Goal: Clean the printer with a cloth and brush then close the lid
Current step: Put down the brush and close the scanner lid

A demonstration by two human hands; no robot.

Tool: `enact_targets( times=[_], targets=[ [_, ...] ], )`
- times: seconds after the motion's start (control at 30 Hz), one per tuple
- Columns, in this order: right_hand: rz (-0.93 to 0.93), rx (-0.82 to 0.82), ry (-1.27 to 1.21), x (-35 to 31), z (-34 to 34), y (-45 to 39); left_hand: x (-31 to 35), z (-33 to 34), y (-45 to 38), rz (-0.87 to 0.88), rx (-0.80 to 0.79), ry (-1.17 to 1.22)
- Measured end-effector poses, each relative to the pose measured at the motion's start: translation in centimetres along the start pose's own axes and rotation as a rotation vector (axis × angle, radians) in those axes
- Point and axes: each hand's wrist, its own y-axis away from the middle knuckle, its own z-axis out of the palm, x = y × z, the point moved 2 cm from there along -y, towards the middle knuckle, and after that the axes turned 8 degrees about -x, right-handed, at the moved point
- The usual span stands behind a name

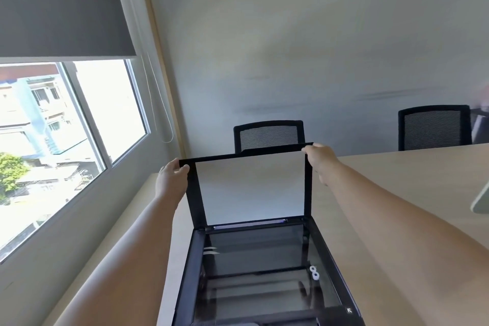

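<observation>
The printer (267, 272) sat on a pale wooden table (397, 193), its lid (251, 188) raised nearly upright, the white underside facing the camera. The left hand (172, 177) gripped the lid's upper left corner, thumb on the front of the black frame. The right hand (321, 160) held the upper right corner, fingers curled over the top edge. Below the lid the scanner glass (262, 259) lay bare and dark, reflecting light. Two black mesh chairs (268, 135) stood behind the table against a grey wall (317, 47). At left a window (66, 140) showed buildings and a tree, a grey blind (60, 5) drawn partway down.
</observation>
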Motion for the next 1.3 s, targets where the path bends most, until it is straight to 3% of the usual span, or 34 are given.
enact_targets(
  times=[0.17, 0.33, 0.53, 0.73, 1.07, 1.3],
  targets=[
    [0.001, 0.152, -0.124, 0.7, -1.6, 0.1, 0.1, -1.0, 2.3, 0.033, 0.217, 0.041],
    [-0.017, 0.225, -0.176, 2.4, -3.0, 0.7, -1.0, -1.5, 3.9, 0.021, 0.308, 0.172],
    [-0.026, 0.235, -0.206, 4.4, -3.7, 3.0, -3.3, -0.9, 5.8, -0.055, 0.259, 0.503],
    [-0.011, 0.21, -0.201, 5.0, -3.9, 5.4, -4.1, -0.8, 7.0, -0.046, 0.248, 0.639],
    [0.001, 0.126, -0.222, 7.0, -4.8, 9.5, -7.1, -0.4, 11.4, -0.055, 0.235, 0.751],
    [0.085, 0.008, -0.072, 11.2, -6.5, 13.9, -10.2, -0.4, 16.2, -0.091, 0.222, 0.666]
  ],
)
